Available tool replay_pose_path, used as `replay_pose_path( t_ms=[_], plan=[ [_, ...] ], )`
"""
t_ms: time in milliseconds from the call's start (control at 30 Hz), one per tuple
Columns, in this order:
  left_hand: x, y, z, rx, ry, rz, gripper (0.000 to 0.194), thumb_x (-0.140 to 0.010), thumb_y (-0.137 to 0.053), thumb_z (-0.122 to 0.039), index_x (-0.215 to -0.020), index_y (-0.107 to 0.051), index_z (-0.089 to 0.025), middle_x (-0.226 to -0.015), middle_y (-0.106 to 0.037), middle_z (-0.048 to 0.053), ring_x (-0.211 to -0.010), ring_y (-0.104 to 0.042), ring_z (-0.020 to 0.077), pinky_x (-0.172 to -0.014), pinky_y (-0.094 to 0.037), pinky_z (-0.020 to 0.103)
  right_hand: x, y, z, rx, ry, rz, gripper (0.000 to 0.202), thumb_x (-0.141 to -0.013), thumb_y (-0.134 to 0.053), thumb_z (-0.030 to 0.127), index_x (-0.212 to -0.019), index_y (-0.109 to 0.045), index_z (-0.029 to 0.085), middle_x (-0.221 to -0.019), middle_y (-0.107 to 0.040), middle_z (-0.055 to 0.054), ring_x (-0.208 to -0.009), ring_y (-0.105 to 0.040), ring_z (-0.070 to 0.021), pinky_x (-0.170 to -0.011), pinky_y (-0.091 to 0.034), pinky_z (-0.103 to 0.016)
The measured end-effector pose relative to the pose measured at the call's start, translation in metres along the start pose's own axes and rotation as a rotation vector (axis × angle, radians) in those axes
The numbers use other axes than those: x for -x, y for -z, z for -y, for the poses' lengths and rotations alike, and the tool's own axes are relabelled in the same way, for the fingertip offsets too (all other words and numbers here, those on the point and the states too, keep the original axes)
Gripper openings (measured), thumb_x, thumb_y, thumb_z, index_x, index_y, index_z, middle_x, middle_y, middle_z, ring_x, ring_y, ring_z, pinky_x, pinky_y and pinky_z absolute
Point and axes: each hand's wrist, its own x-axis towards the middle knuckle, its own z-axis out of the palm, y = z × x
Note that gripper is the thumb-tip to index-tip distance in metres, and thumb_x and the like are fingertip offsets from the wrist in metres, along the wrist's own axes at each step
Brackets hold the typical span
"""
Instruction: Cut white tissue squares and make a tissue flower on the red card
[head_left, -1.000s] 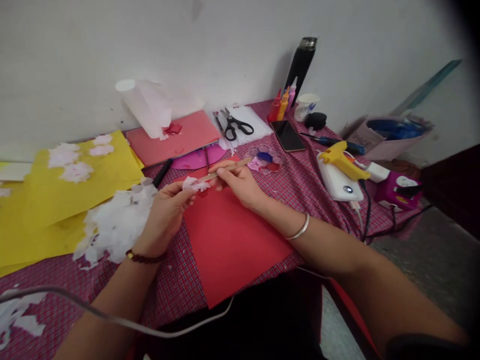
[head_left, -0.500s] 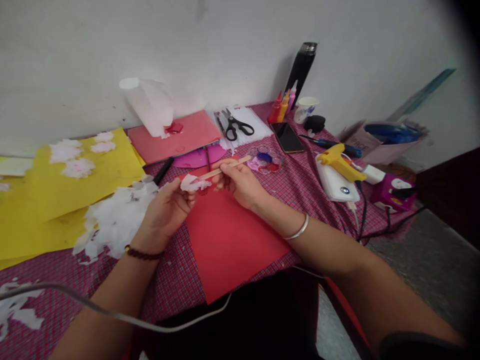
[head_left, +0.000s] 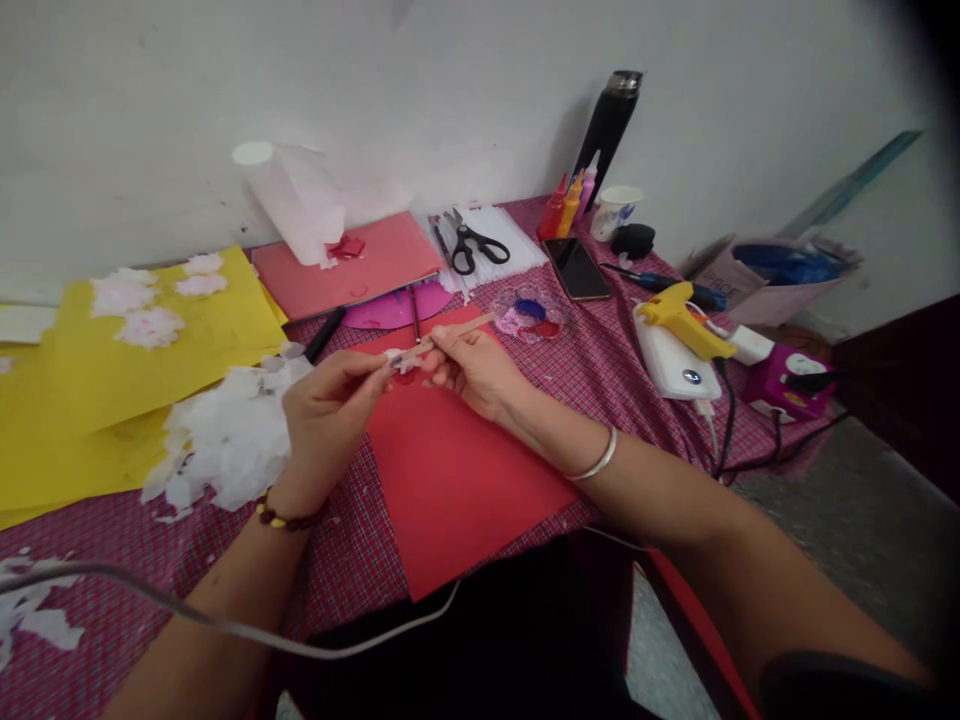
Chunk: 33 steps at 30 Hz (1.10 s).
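Note:
My right hand (head_left: 480, 370) pinches a flat wooden craft stick (head_left: 469, 326), which slants down to the left. Close to the stick's lower end, my left hand (head_left: 334, 400) has thumb and forefinger pressed together on a small white piece of tissue paper (head_left: 393, 354), mostly hidden by the fingers. A dark spot shows where stick and paper meet. Both hands are above a red sheet of paper (head_left: 457, 480). Beyond the right hand is a clear palette (head_left: 556, 312) with pink, blue and red paint.
White tissue pieces (head_left: 232, 430) are heaped left of my left hand. Yellow sheets (head_left: 112, 390) carry pale paper flowers (head_left: 150, 326). Scissors (head_left: 474, 245), paint bottles (head_left: 570, 205), a phone (head_left: 576, 268) and a yellow glue gun (head_left: 686, 320) lie or stand further back. A white cable (head_left: 225, 625) crosses the front.
My left hand has turned, and its fingertips have closed over the tissue piece that was plainly visible before. The craft stick stays in my right hand, shifted slightly left. The view has tilted a little.

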Motion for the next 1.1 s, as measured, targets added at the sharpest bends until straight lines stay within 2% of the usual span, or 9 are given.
replay_pose_path(
  t_ms=[67,133,300,400,467,567,633,867,1100],
  plan=[
    [0.003,0.002,-0.001,-0.153,-0.121,0.063,0.007,-0.077,-0.078,-0.023,-0.081,-0.079,-0.028,-0.082,-0.073,0.002,-0.081,-0.066,0.0188,-0.085,-0.051,0.034,0.0,0.001,-0.002,0.058,0.018,0.004,0.042,-0.085,-0.071,0.053,-0.065,-0.06,0.017,-0.051,-0.062,0.003,-0.041,-0.051,-0.0057,-0.049,-0.049,-0.018],
    [0.002,0.003,-0.002,-0.224,-0.17,0.103,0.008,-0.077,-0.077,-0.022,-0.081,-0.079,-0.029,-0.084,-0.074,0.001,-0.083,-0.066,0.0194,-0.087,-0.05,0.034,0.0,0.001,-0.001,0.082,0.043,0.013,0.043,-0.085,-0.07,0.054,-0.066,-0.06,0.017,-0.05,-0.06,0.005,-0.041,-0.05,-0.0057,-0.048,-0.048,-0.018],
    [-0.023,0.0,0.004,-0.144,-0.06,0.145,0.013,-0.087,-0.069,-0.033,-0.093,-0.078,-0.026,-0.074,-0.071,0.002,-0.069,-0.064,0.0169,-0.071,-0.051,0.03,-0.004,0.006,0.01,0.075,0.111,-0.028,0.029,-0.089,-0.069,0.048,-0.093,-0.063,0.02,-0.065,-0.066,0.007,-0.046,-0.053,-0.0057,-0.055,-0.053,-0.02],
    [-0.044,0.001,0.022,-0.113,0.022,0.216,0.022,-0.088,-0.065,-0.038,-0.096,-0.077,-0.022,-0.076,-0.072,0.005,-0.069,-0.064,0.0178,-0.067,-0.05,0.03,-0.012,0.014,0.011,0.157,0.163,-0.096,0.027,-0.09,-0.067,0.046,-0.091,-0.061,0.02,-0.065,-0.064,0.006,-0.048,-0.053,-0.0058,-0.053,-0.05,-0.019],
    [-0.052,0.005,0.039,-0.214,0.045,0.189,0.019,-0.086,-0.065,-0.034,-0.09,-0.077,-0.021,-0.079,-0.073,0.006,-0.071,-0.063,0.0185,-0.067,-0.047,0.03,-0.016,0.02,0.008,0.259,0.213,-0.107,0.027,-0.091,-0.066,0.046,-0.088,-0.06,0.02,-0.064,-0.063,0.005,-0.051,-0.054,-0.0068,-0.053,-0.048,-0.019],
    [-0.053,0.01,0.062,-0.349,0.065,0.154,0.013,-0.081,-0.065,-0.028,-0.08,-0.077,-0.022,-0.078,-0.073,0.005,-0.071,-0.062,0.02,-0.067,-0.044,0.031,-0.02,0.021,0.0,0.438,0.293,-0.034,0.025,-0.093,-0.062,0.045,-0.086,-0.059,0.021,-0.066,-0.063,0.003,-0.057,-0.056,-0.0092,-0.056,-0.048,-0.021],
    [-0.05,0.012,0.07,-0.356,0.072,0.159,0.014,-0.08,-0.064,-0.027,-0.078,-0.077,-0.024,-0.079,-0.073,0.005,-0.073,-0.062,0.0213,-0.069,-0.044,0.031,-0.021,0.019,-0.006,0.563,0.33,0.02,0.023,-0.095,-0.059,0.042,-0.085,-0.059,0.021,-0.07,-0.063,0.002,-0.062,-0.057,-0.0107,-0.06,-0.048,-0.023],
    [-0.05,0.006,0.071,-0.268,0.123,0.14,0.011,-0.072,-0.067,-0.02,-0.069,-0.075,-0.026,-0.072,-0.07,0.002,-0.071,-0.057,0.0215,-0.07,-0.041,0.03,-0.022,0.013,-0.011,0.869,0.443,0.084,0.02,-0.098,-0.048,0.033,-0.087,-0.06,0.021,-0.084,-0.065,-0.002,-0.077,-0.061,-0.0157,-0.074,-0.048,-0.029],
    [-0.049,0.005,0.071,-0.281,0.098,0.128,0.016,-0.073,-0.065,-0.015,-0.067,-0.074,-0.026,-0.073,-0.068,0.003,-0.076,-0.057,0.0227,-0.075,-0.041,0.032,-0.02,0.011,-0.006,1.014,0.396,0.099,0.019,-0.099,-0.047,0.028,-0.09,-0.061,0.021,-0.085,-0.069,-0.003,-0.08,-0.062,-0.0165,-0.08,-0.047,-0.03]
  ],
)
